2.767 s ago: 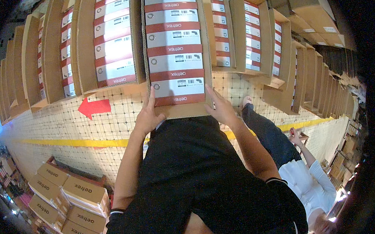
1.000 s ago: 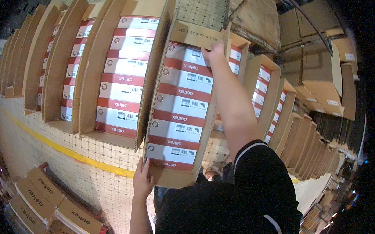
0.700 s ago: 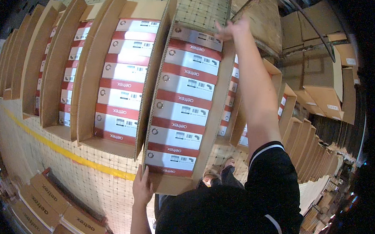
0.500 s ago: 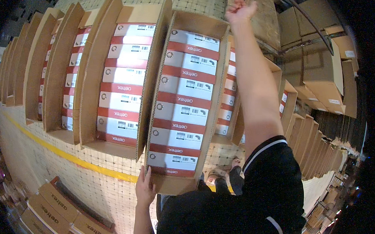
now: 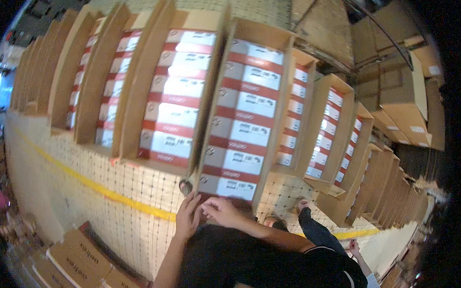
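We have both hands at the near, lower end of an open cardboard tray packed with red-and-white boxes, which lies among a row of like trays on a gridded floor. Our left hand is curled loosely around the tray's near left corner, fingers up against the cardboard wall. Our right hand lies just beside it, fingers bent and resting on the near edge; whether it grips the lip or only presses on it, we cannot tell.

We judge the tray heavy: it is full from end to end with a single column of boxes, and the corrugated walls look stiff but thin, apt to bow or tear if we lift by one corner alone. The cardboard is dry and matte, so it should not slip. The better hold, we think, is low on the near wall or under the base, hands spread apart, or simply a push or slide along the floor.

Room is tight at the sides. The neighbouring tray on the left touches or nearly touches ours along its long wall, and the tray on the right sits close as well. Open floor lies toward us, crossed by a yellow line. Closed cartons are stacked at lower left, and another person's leg stands near on the right.
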`<control>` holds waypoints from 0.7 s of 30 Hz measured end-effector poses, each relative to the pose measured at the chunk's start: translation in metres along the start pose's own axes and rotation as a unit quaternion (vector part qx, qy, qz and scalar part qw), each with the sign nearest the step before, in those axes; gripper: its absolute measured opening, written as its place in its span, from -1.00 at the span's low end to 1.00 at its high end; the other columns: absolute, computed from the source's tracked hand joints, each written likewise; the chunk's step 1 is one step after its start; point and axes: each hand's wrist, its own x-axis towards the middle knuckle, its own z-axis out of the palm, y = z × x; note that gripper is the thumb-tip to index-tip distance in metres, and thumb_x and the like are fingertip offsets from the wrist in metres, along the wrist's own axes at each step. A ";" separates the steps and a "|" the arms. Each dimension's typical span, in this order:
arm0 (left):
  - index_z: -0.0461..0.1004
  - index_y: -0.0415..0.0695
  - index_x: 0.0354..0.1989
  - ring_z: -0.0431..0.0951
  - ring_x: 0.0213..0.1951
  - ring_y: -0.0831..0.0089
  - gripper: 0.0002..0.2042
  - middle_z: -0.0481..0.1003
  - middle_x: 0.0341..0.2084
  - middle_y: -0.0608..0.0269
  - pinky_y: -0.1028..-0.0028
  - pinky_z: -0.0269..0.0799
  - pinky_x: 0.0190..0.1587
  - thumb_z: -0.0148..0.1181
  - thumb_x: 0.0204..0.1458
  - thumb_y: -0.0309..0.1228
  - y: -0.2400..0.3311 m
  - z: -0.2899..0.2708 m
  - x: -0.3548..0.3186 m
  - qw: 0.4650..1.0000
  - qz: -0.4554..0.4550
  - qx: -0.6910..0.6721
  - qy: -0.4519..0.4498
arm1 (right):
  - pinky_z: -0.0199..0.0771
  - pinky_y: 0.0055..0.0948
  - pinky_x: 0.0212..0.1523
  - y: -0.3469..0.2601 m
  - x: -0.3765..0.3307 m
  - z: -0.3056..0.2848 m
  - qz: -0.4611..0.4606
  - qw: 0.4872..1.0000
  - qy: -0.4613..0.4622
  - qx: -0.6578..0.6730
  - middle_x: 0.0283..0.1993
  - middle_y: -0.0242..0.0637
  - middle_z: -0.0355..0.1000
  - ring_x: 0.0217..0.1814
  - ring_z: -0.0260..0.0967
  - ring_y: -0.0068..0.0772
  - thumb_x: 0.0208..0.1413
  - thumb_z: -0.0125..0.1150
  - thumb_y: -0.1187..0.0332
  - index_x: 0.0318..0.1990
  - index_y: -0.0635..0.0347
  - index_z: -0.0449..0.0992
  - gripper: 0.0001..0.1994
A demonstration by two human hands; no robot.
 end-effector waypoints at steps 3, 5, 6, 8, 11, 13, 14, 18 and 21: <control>0.42 -0.13 0.13 0.48 0.07 0.01 -0.63 0.40 0.12 -0.05 0.25 0.42 0.09 0.17 0.12 -0.43 -0.020 -0.032 -0.004 0.996 -0.070 -0.049 0.017 | 0.49 -0.42 -0.19 -0.018 -0.005 0.005 -0.093 0.980 0.035 -0.173 -0.24 -0.27 0.53 -0.22 0.48 -0.50 0.28 0.11 0.26 -0.05 0.26 0.50 -0.74; 0.38 -0.15 0.14 0.47 0.05 0.01 -0.64 0.41 0.06 -0.06 0.24 0.44 0.04 0.13 0.16 -0.41 -0.041 -0.061 0.010 0.990 -0.128 -0.015 0.062 | 0.47 -0.28 -0.13 -0.032 0.003 0.006 -0.142 0.965 0.094 -0.198 -0.12 -0.11 0.47 -0.14 0.49 -0.19 0.26 0.11 0.19 -0.05 0.25 0.49 -0.70; 0.34 -0.16 0.17 0.45 0.04 0.00 -0.60 0.40 0.03 -0.07 0.22 0.44 0.02 0.13 0.16 -0.39 -0.052 -0.076 0.019 0.985 -0.125 -0.036 0.116 | 0.46 -0.28 -0.05 -0.039 0.010 0.012 -0.146 0.954 0.120 -0.233 -0.01 -0.09 0.42 -0.05 0.46 -0.18 0.25 0.12 0.21 0.01 0.26 0.46 -0.68; 0.27 -0.18 0.23 0.42 0.01 -0.01 -0.55 0.38 0.00 -0.10 0.20 0.45 -0.03 0.12 0.16 -0.37 -0.074 -0.105 0.046 0.976 -0.071 -0.028 0.206 | 0.42 -0.24 0.09 -0.051 0.024 0.029 -0.197 0.915 0.176 -0.305 0.18 -0.01 0.29 0.12 0.39 -0.10 0.24 0.13 0.24 0.10 0.27 0.41 -0.63; 0.19 -0.13 0.30 0.40 -0.02 -0.04 -0.44 0.36 -0.03 -0.12 0.18 0.45 -0.07 0.16 0.11 -0.37 -0.104 -0.149 0.088 0.950 0.126 0.158 0.238 | 0.24 -0.09 0.29 -0.062 0.049 0.071 -0.207 0.852 0.263 -0.403 0.30 0.21 0.10 0.36 0.12 0.17 0.18 0.18 0.25 0.24 0.23 0.28 -0.50; 0.17 -0.05 0.32 0.42 -0.04 -0.05 -0.40 0.36 -0.08 -0.12 0.17 0.47 -0.11 0.19 0.07 -0.37 -0.115 -0.172 0.099 0.974 0.048 0.188 0.115 | 0.26 -0.04 0.27 -0.066 0.066 0.093 -0.157 0.788 0.341 -0.489 0.29 0.22 0.09 0.33 0.14 0.21 0.13 0.21 0.25 0.25 0.21 0.29 -0.46; 0.16 -0.01 0.34 0.43 -0.06 -0.05 -0.38 0.36 -0.11 -0.12 0.16 0.48 -0.12 0.20 0.06 -0.38 -0.118 -0.180 0.099 0.978 -0.004 0.202 0.044 | 0.28 -0.03 0.25 -0.064 0.071 0.101 -0.126 0.787 0.362 -0.484 0.25 0.22 0.13 0.30 0.16 0.22 0.12 0.21 0.24 0.22 0.20 0.32 -0.48; 0.11 0.21 0.37 0.51 -0.17 -0.01 -0.34 0.38 -0.17 -0.09 0.13 0.50 -0.21 0.22 0.07 -0.27 -0.127 -0.213 0.099 0.962 0.040 0.268 0.009 | 0.36 -0.01 0.13 -0.059 0.091 0.108 -0.037 0.787 0.381 -0.484 0.07 0.18 0.26 0.15 0.27 0.22 0.12 0.21 0.19 0.08 0.19 0.44 -0.58; 0.12 0.19 0.37 0.55 -0.23 -0.02 -0.36 0.36 -0.15 -0.11 0.13 0.52 -0.25 0.19 0.09 -0.28 -0.137 -0.218 0.118 0.945 0.073 0.300 -0.110 | 0.44 -0.03 -0.02 -0.057 0.099 0.095 -0.003 0.775 0.367 -0.515 -0.11 0.09 0.35 -0.02 0.39 0.16 0.11 0.23 0.08 -0.09 0.20 0.53 -0.62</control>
